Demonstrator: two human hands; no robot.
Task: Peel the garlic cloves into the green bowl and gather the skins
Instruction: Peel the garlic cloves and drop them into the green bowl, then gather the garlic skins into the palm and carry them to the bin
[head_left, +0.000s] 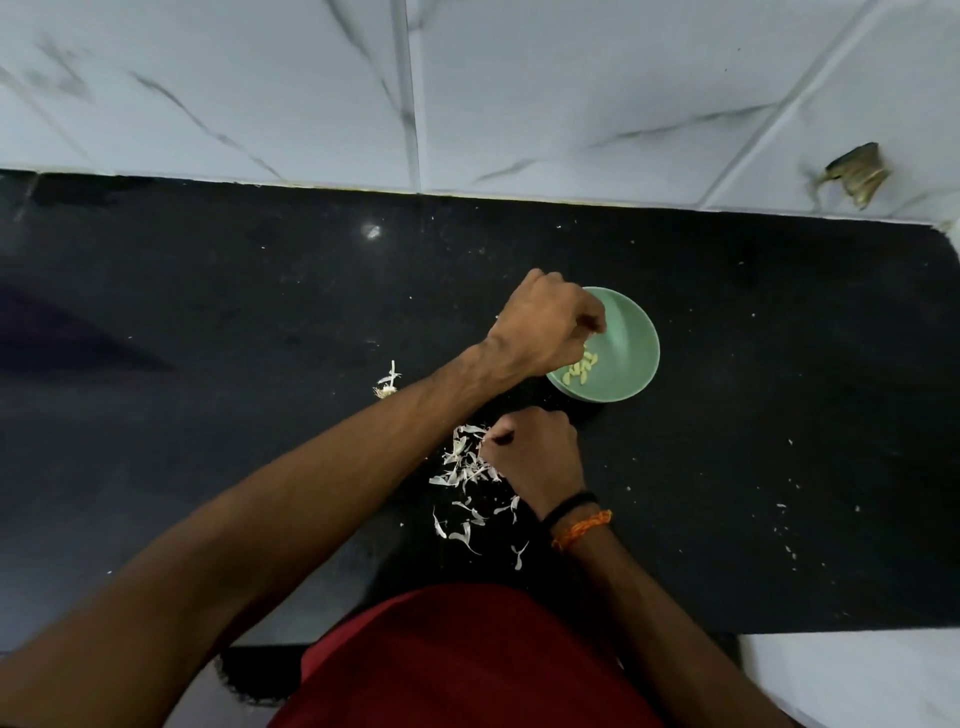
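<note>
The green bowl (626, 345) stands on the black counter (260, 312) with several peeled garlic cloves (584, 371) lying at its near-left side. My left hand (545, 325) hangs over the bowl's left rim, its fingers bunched downward with the tips at the cloves, pinching one. My right hand (537, 454) rests just in front of the bowl with its fingers curled, pinching at the edge of a loose pile of white garlic skins (467, 465). More skins (467, 535) lie scattered nearer to me.
A garlic stem and root stub (388, 384) lies left of my left forearm. White crumbs dot the counter on the right. A tiled wall (467, 93) backs the counter, with a chipped spot (857, 174) at the right. The counter's front edge is by my red shirt (467, 665).
</note>
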